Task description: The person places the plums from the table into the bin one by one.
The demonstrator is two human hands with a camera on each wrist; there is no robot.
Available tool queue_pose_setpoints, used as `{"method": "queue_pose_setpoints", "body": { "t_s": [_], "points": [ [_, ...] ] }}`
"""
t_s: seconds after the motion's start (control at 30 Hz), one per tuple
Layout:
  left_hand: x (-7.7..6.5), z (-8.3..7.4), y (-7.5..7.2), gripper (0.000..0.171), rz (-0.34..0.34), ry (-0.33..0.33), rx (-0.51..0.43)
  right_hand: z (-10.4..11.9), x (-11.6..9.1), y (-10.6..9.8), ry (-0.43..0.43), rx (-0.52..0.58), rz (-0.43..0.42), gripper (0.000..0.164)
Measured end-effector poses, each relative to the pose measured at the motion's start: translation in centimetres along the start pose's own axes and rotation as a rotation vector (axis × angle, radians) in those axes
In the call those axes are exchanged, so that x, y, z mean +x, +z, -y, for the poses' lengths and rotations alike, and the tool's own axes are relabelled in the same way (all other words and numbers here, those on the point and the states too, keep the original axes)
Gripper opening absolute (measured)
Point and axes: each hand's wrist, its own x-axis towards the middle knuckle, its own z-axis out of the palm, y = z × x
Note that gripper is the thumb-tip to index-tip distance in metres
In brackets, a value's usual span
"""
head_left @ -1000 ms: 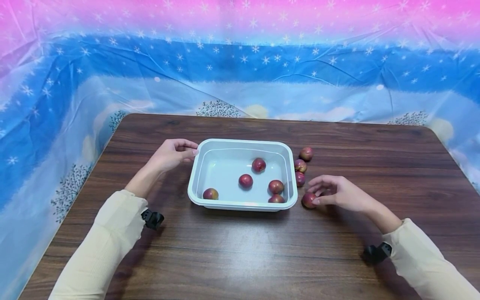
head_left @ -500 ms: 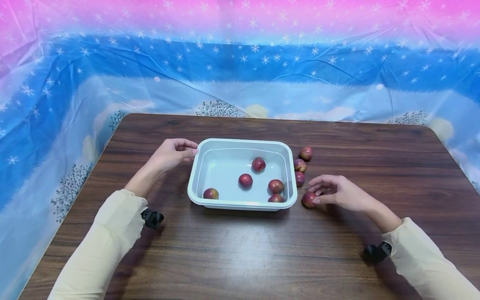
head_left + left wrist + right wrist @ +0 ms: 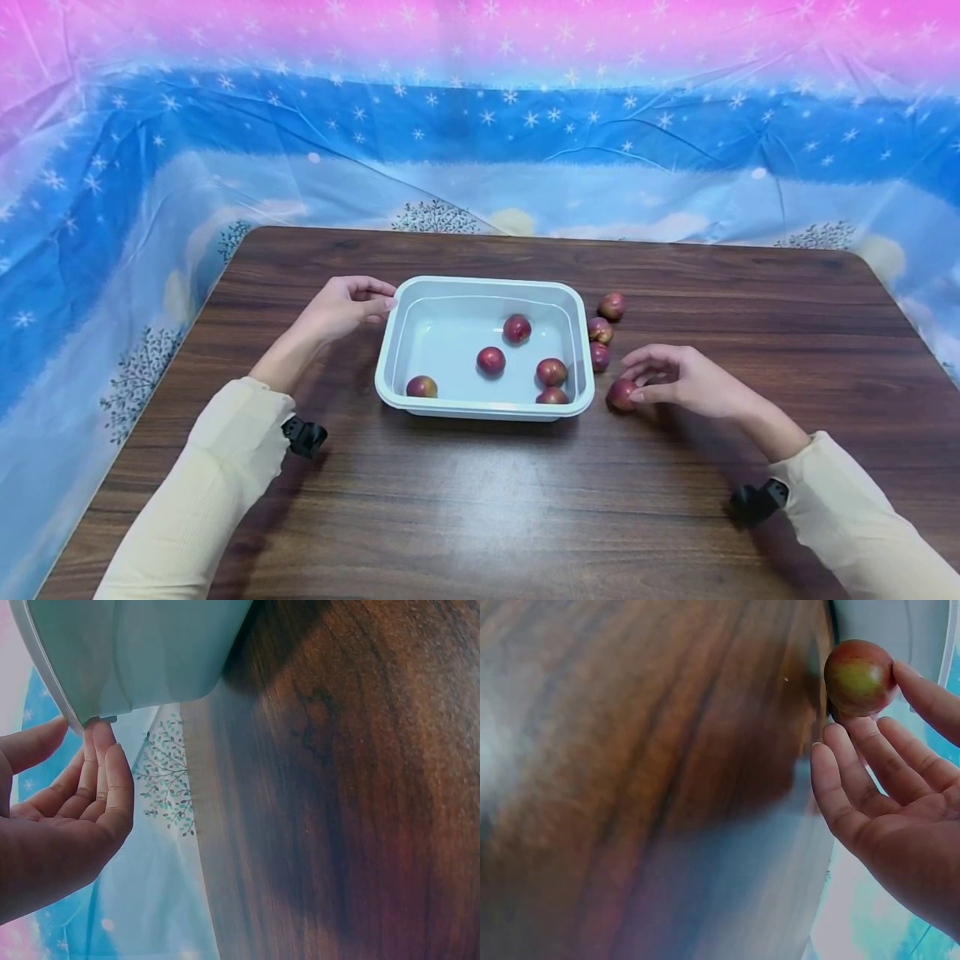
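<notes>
A white plastic tub (image 3: 457,408) sits mid-table with several red plums inside, among them one plum (image 3: 491,361) near its middle. At the tub's left rear corner my left hand (image 3: 347,303) pinches the rim; the left wrist view has the thumb above the rim and the fingertips under it. Beyond the tub's right side, my right hand (image 3: 686,382) pinches a red and yellow-green plum (image 3: 860,678) between thumb and fingertips. Whether that plum is off the table cannot be told. Three plums, including the rearmost plum (image 3: 612,306), lie along the tub's right wall.
The dark wood table (image 3: 480,500) has rounded far corners. A pink and blue snowflake cloth (image 3: 480,125) hangs behind it and along the left. Black wrist cameras sit at both cuffs, such as the left camera (image 3: 304,437).
My right hand and the plum in it have shifted slightly right and away from the tub, in the last half second. The left hand and tub look unmoved.
</notes>
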Motion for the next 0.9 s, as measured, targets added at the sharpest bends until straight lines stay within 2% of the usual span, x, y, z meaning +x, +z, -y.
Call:
{"method": "queue_pose_setpoints", "body": {
  "t_s": [0.27,0.57,0.9],
  "points": [
    [0.0,0.0,0.0,0.036,0.006,0.002,-0.009,1.0,0.2,-1.2,-0.024,-0.035,-0.035,0.037],
    [0.2,0.3,-0.1,0.033,0.003,-0.006,-0.01,2.5,0.8,-2.6,-0.002,-0.09,-0.067,0.039],
    [0.0,0.1,-0.1,0.035,0.006,0.001,-0.006,4.1,1.8,-3.6,-0.05,-0.133,-0.083,0.039]
  ]
}}
